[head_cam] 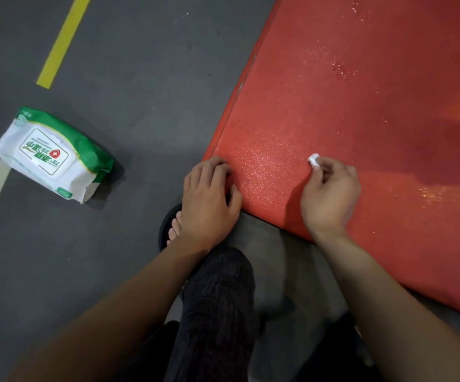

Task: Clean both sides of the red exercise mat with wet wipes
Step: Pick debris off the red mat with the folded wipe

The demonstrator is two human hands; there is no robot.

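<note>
Two hands of mine are low over the near corner of the red textured exercise mat (361, 111), which lies flat on the dark grey floor (140, 64) and fills the right part of the view. My left hand (209, 197) rests on the corner of the mat, its fingers curled over the left edge, and it grips that edge. My right hand (330, 191) is above the mat surface and pinches a small crumpled white wet wipe (313, 159) between thumb and fingertips; the wipe sticks out at the top of the hand. I cannot tell if the wipe touches the mat. The mat surface shines with small wet spots farther away. On the floor to the left, well apart from the mat, lies a white and green soft pack of wet wipes (52, 155), its lid closed. A yellow tape line (63, 42) runs on the floor beyond the pack. My knee in dark trousers (217, 299) is between my arms, and my bare foot in a black sandal (172, 230) is beside the left wrist.
</note>
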